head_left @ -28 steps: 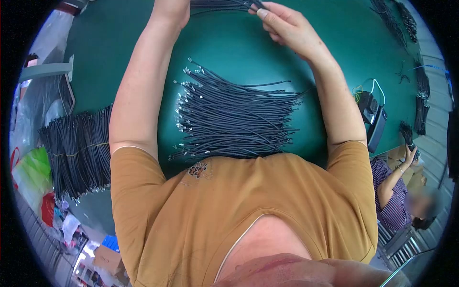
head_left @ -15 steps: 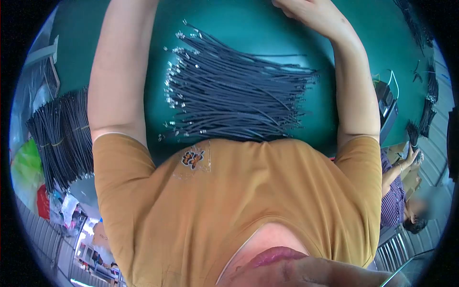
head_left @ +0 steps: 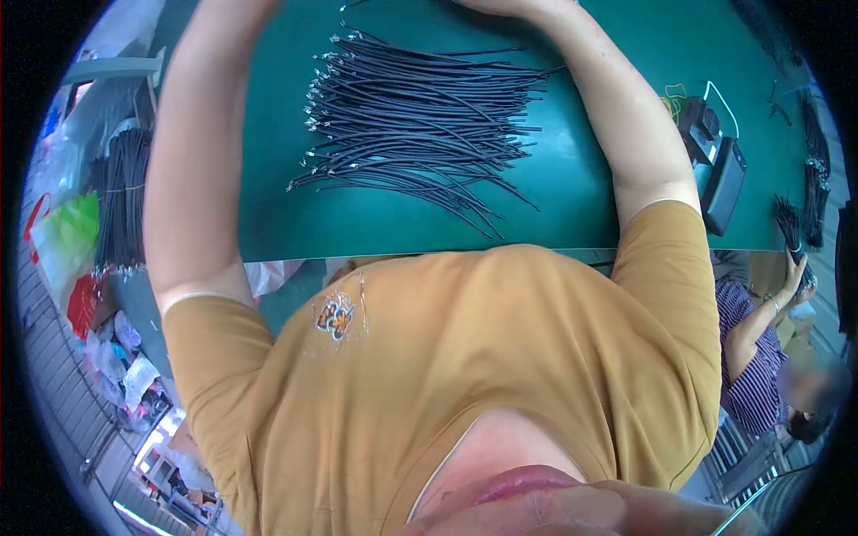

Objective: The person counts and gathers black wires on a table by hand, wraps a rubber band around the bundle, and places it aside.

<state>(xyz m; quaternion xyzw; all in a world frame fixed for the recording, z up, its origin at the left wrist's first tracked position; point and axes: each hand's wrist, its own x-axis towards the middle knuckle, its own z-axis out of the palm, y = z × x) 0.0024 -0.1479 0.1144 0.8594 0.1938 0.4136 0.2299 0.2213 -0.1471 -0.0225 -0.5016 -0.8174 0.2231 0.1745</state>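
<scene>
A spread pile of black cables [head_left: 429,107] with silvery ends on the left lies on the green table [head_left: 411,223], between my two forearms. My left arm stretches up along the pile's left side, and its hand is beyond the top edge of the view. Only the lower part of my right hand [head_left: 500,5] shows at the top edge, above the pile. Its fingers are cut off, so what it holds, if anything, is hidden. A single cable end [head_left: 353,5] peeks in at the top, left of my right hand.
Bundled black cables [head_left: 123,201] lie at the left, by plastic bags [head_left: 71,228]. Right of my right arm are a black device [head_left: 724,186] and an adapter with a white cord. Farther right, a person in a striped top [head_left: 758,384] holds a cable bundle [head_left: 790,228].
My left hand and the cables near it have left the view at the top. My right hand is now mostly out of view too. The view has shifted, and the pile sits higher in it.
</scene>
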